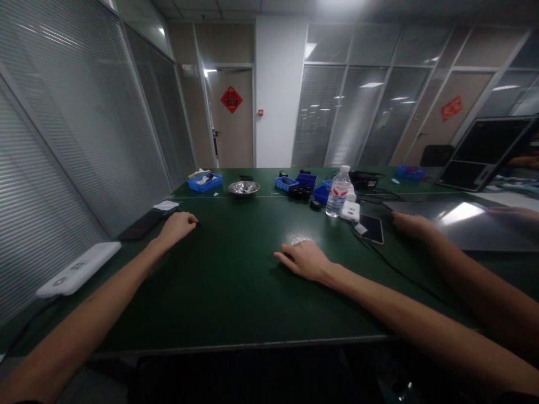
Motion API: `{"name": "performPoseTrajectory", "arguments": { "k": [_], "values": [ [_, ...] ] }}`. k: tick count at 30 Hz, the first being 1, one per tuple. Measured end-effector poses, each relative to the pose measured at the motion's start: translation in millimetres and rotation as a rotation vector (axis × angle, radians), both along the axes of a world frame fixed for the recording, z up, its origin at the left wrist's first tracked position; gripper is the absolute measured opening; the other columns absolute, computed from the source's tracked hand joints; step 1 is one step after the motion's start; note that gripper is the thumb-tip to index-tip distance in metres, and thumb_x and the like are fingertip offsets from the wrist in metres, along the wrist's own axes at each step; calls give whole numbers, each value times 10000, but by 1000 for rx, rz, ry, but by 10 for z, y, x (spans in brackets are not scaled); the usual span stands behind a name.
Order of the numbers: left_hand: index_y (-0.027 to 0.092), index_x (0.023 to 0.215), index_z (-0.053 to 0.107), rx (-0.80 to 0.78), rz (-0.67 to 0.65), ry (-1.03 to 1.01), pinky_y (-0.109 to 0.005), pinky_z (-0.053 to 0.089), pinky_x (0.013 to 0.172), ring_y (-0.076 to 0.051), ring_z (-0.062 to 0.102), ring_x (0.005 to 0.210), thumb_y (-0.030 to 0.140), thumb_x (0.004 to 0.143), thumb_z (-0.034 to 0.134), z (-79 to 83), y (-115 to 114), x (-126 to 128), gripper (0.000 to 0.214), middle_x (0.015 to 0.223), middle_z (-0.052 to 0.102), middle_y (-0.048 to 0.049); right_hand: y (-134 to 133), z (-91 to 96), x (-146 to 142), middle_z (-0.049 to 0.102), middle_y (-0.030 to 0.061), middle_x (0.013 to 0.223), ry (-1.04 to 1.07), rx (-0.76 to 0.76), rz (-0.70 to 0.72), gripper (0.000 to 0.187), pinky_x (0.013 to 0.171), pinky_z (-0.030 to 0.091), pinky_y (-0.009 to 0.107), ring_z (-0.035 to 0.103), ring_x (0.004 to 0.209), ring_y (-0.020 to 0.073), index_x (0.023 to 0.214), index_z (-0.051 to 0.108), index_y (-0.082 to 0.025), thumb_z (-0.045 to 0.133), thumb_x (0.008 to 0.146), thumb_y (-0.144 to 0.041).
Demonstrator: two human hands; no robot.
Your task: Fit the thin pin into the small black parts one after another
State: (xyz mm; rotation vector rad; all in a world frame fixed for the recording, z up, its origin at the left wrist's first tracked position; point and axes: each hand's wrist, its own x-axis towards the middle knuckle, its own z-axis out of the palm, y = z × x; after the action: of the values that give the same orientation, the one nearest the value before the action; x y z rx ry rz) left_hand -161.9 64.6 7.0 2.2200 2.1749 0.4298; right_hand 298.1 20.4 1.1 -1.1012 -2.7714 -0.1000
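My left hand point(178, 225) rests at the left side of the green table point(236, 269). Its fingers curl together, and a tiny dark spot shows at the tips; I cannot make out whether it is a held thing. Close to that wrist lie a dark flat object point(141, 225) and a white paper point(165, 205). Near the middle, my right hand point(306, 260) lies low on the tabletop, thumb and forefinger apart, holding nothing visible. Beyond it stand a water bottle point(338, 193), a white device point(350, 211) and a black-screened phone point(371, 229).
A white power-strip-like box point(80, 269) sits at the left edge. Farther back are a metal bowl point(243, 189), a blue basket point(205, 182) and dark blue bins point(306, 180). At right, another person's hand point(412, 225) touches a glossy dark panel point(467, 224); a cable point(391, 266) crosses nearby.
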Motion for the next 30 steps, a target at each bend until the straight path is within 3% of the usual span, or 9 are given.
{"name": "performPoseTrajectory", "arguments": {
  "k": [5, 9, 12, 16, 19, 25, 30],
  "values": [
    [283, 1136, 781, -99, -281, -158, -301, 509, 945, -218, 688, 1093, 390, 927, 615, -3, -36, 519, 287, 1207, 746, -4, -11, 33, -16, 682, 60, 710, -16, -31, -13, 581, 650, 417, 291, 628, 618, 179, 934, 685, -180, 294, 1080, -583],
    [279, 1094, 790, -170, -541, -419, -333, 491, 974, -216, 681, 1083, 404, 919, 670, -29, -213, 999, 246, 1161, 751, -20, -10, 36, -28, 688, 73, 708, -56, -19, -19, 638, 663, 428, 299, 634, 620, 188, 903, 706, -174, 274, 1072, -611],
    [263, 1098, 785, -236, -663, -550, -332, 497, 912, -215, 677, 1042, 403, 908, 701, -60, -378, 1332, 251, 1138, 747, -39, -10, 31, -34, 696, 86, 712, -79, -8, -29, 668, 666, 427, 296, 643, 634, 195, 885, 716, -173, 261, 1066, -627],
    [231, 1114, 764, -273, -729, -606, -305, 468, 751, -189, 661, 865, 424, 897, 720, -131, -556, 1659, 294, 1048, 746, -49, -19, 36, -38, 707, 98, 723, -99, 17, -16, 669, 650, 412, 297, 654, 643, 203, 885, 720, -174, 258, 1066, -624],
    [239, 1118, 730, -253, -750, -640, -312, 446, 748, -194, 655, 886, 411, 893, 731, -186, -641, 1798, 283, 1031, 732, -44, -26, 39, -40, 703, 95, 707, -115, 36, -1, 655, 630, 400, 295, 653, 626, 208, 876, 717, -177, 268, 1067, -613],
    [262, 1263, 652, -235, -754, -687, -318, 449, 793, -195, 647, 923, 375, 892, 736, -225, -692, 1876, 396, 1024, 694, -32, -36, 36, -37, 702, 98, 705, -150, 38, 24, 643, 644, 414, 295, 649, 618, 207, 885, 717, -177, 284, 1063, -617],
    [253, 1189, 734, -182, -786, -585, -317, 459, 800, -200, 613, 922, 434, 906, 716, -225, -680, 1879, 336, 1038, 650, -50, -50, 40, -33, 710, 106, 720, -177, 74, 58, 630, 632, 408, 301, 654, 613, 213, 900, 697, -174, 269, 1068, -605]
  ]
}}
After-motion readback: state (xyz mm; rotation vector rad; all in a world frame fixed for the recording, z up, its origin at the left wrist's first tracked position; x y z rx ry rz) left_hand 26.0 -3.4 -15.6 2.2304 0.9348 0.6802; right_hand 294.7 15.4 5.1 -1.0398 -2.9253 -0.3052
